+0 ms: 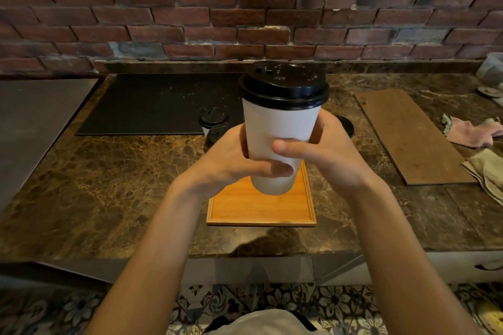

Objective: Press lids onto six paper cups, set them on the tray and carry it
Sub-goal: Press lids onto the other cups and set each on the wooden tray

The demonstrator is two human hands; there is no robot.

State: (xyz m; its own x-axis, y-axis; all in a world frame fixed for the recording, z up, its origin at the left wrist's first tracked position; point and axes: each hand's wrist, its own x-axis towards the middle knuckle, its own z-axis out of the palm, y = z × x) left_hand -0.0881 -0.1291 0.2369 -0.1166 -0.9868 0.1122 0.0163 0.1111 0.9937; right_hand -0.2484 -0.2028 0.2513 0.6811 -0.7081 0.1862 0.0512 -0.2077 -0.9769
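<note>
1. My left hand (231,163) and right hand (329,152) each have a curled grip round the tall white paper cup (280,128), steadying it from both sides, I judge.
2. It hangs above the square orange wooden tray (258,208) on the mottled brown marble desk (109,171); I see no cup on the tray.
3. The cup's round black plastic lid (284,87) hides its contents; more black-lidded cups (213,117) stand behind it.

The marble counter (109,185) bears a wooden tray (258,209), black mat (152,106), plank (408,136), pink cloth (473,134) and lidded cups (212,117).
</note>
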